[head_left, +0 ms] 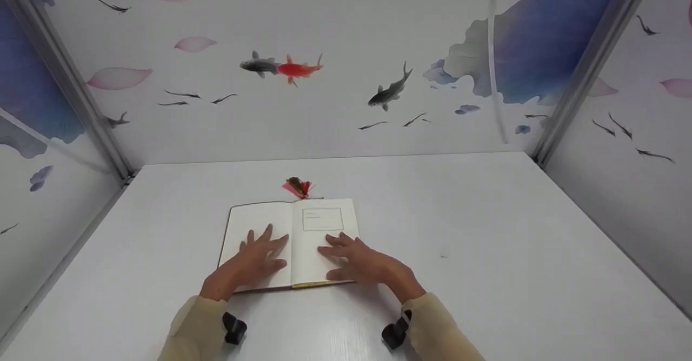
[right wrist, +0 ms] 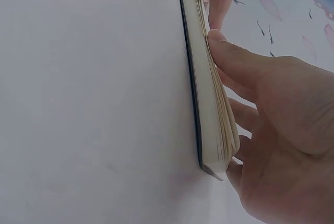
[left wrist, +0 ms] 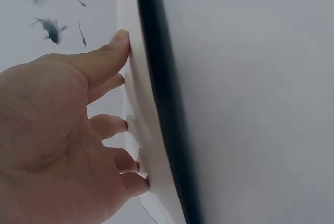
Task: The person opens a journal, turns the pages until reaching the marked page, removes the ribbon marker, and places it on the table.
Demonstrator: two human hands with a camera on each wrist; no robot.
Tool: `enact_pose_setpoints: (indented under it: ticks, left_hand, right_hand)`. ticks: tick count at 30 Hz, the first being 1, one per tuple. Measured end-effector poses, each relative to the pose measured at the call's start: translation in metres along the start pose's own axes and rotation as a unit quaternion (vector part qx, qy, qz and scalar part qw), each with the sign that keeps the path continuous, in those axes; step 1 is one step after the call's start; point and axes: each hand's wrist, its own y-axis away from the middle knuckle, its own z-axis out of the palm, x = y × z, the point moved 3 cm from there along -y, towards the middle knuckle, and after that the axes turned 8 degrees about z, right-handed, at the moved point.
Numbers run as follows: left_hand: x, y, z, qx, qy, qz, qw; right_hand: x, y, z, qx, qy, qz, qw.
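Rests the left hand (head_left: pixel 257 259) on the left page (head_left: pixel 265 214) of the unfolded notebook (head_left: pixel 305 253), fingers spread and gripping nothing. Rests the right hand (head_left: pixel 359 259) on the right page (head_left: pixel 307 269), fingers likewise spread, nothing in grasp, tips just below a printed box (head_left: pixel 323 219). Has the notebook lying on the white counter (head_left: pixel 486 296), slightly left of its middle, with a red tassel (head_left: pixel 298 188) just beyond the far edge. Faces a wall (head_left: pixel 335 123) printed with fish.
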Motion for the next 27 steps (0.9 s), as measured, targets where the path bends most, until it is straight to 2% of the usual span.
enact_pose_setpoints:
  ticks: [4, 7, 14, 22, 27]
  left_hand:
    - [0.011, -0.005, 0.003, -0.010, 0.007, 0.009, 0.9999]
    - [0.015, -0.008, 0.005, -0.018, 0.005, 0.000, 0.9998]
    - [0.015, -0.011, 0.006, -0.020, 0.020, -0.029, 0.9992]
    - [0.013, -0.011, 0.010, -0.025, 0.017, -0.021, 0.9993]
    - [0.015, -0.013, 0.010, -0.025, 0.013, -0.029, 0.9992]
  right_hand:
    - [0.001, -0.001, 0.001, -0.003, -0.006, -0.007, 1.0000]
    - [0.001, -0.002, 0.002, -0.005, -0.008, -0.008, 0.9999]
    - [0.000, 0.000, 0.000, -0.001, -0.007, -0.005, 1.0000]
    - [0.000, 0.001, -0.001, 0.002, -0.003, -0.006, 1.0000]
    - [0.000, 0.000, 0.000, 0.005, 0.008, -0.006, 0.9999]
